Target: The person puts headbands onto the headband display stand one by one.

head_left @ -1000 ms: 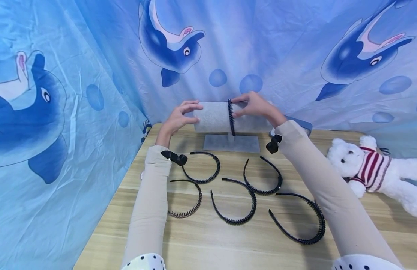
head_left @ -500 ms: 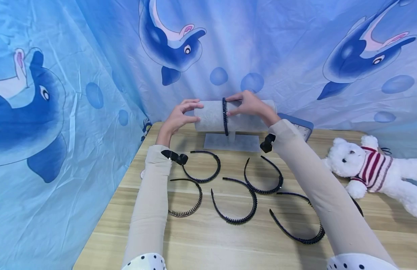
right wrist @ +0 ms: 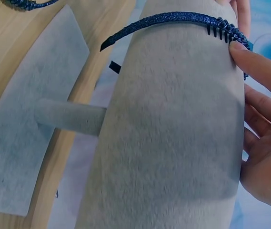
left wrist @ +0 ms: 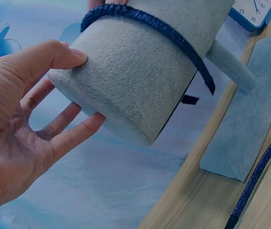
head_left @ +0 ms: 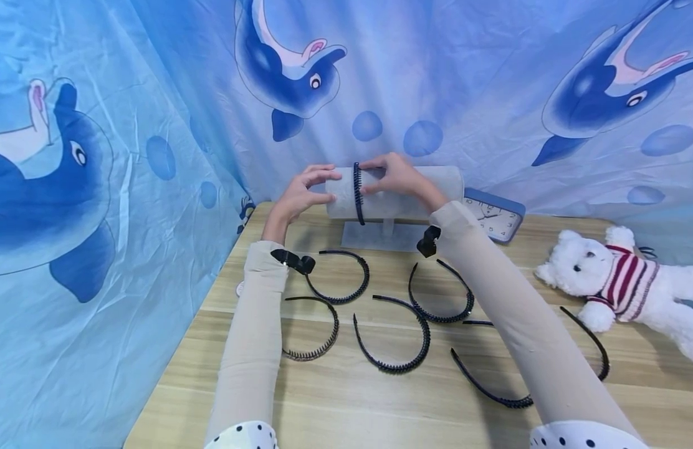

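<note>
My right hand [head_left: 399,176] holds the toothed headband [head_left: 358,193] around the grey display roll [right wrist: 173,119], near its left end; my left hand [head_left: 296,196] grips that end, fingers spread. The band looks light, springy, best held mid-arch.

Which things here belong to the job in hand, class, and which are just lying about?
Likely the job:
grey display stand, touched by left hand
headband over it, touched by right hand
loose headbands

Probably lying about:
blue clock
white teddy bear

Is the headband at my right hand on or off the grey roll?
On. The headband curves around the grey roll, its tips poking out beneath, with the right hand touching it.
</note>
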`<action>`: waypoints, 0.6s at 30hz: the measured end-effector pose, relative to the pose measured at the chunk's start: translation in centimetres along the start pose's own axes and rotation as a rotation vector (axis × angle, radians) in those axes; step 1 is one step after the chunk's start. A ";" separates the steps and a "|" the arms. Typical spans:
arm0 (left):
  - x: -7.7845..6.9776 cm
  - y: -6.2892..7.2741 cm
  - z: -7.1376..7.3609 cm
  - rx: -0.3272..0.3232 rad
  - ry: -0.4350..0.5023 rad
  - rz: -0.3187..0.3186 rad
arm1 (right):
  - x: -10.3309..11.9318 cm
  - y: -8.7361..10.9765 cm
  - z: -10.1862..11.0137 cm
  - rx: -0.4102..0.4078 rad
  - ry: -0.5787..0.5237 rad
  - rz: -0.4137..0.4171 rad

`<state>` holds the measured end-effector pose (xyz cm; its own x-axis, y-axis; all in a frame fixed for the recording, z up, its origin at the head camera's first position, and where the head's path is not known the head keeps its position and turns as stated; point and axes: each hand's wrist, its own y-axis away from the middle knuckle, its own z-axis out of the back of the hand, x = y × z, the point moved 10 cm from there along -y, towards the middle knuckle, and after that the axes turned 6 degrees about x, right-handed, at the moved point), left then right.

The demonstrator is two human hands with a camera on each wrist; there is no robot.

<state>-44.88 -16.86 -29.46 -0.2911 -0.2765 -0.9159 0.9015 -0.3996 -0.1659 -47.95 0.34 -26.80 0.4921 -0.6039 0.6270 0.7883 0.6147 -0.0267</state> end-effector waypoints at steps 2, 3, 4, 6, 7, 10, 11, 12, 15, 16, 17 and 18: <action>-0.4 0.2 -0.1 0.006 0.001 0.000 | 0.3 -0.1 -0.2 -0.005 0.006 0.011; -0.5 0.3 -0.1 0.007 -0.002 -0.002 | 0.4 -0.2 -0.3 -0.007 0.009 0.017; -0.6 0.3 -0.2 0.009 -0.005 -0.005 | 0.6 -0.2 -0.4 -0.010 0.013 0.023; -0.6 0.3 -0.2 0.010 -0.010 -0.008 | 0.7 -0.3 -0.5 -0.017 0.026 0.030; -0.6 0.3 -0.2 0.011 -0.007 -0.011 | 0.8 -0.4 -0.6 -0.020 0.033 0.034; -0.6 0.2 -0.3 0.015 -0.010 -0.017 | 1.0 -0.5 -0.8 -0.025 0.050 0.038; -0.6 0.2 -0.3 0.016 -0.011 -0.018 | 1.0 -0.6 -0.8 -0.023 0.056 0.036; -0.6 0.2 -0.3 0.018 -0.010 -0.020 | 1.0 -0.6 -0.9 -0.019 0.061 0.034; -0.6 0.2 -0.3 0.021 -0.004 -0.014 | 1.1 -0.8 -1.2 -0.011 0.073 0.027; -0.5 0.2 -0.3 0.023 -0.003 -0.012 | 1.1 -0.9 -1.3 -0.008 0.076 0.024; -0.5 0.2 -0.3 0.023 -0.001 -0.009 | 1.1 -0.9 -1.3 -0.007 0.078 0.023; -0.5 0.2 -0.2 0.022 0.001 -0.005 | 1.2 -1.0 -1.4 -0.006 0.080 0.021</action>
<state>-44.46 -16.61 -29.14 -0.2950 -0.2733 -0.9156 0.8928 -0.4203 -0.1622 -47.63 -1.66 -27.12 0.5360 -0.6296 0.5624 0.7796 0.6248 -0.0437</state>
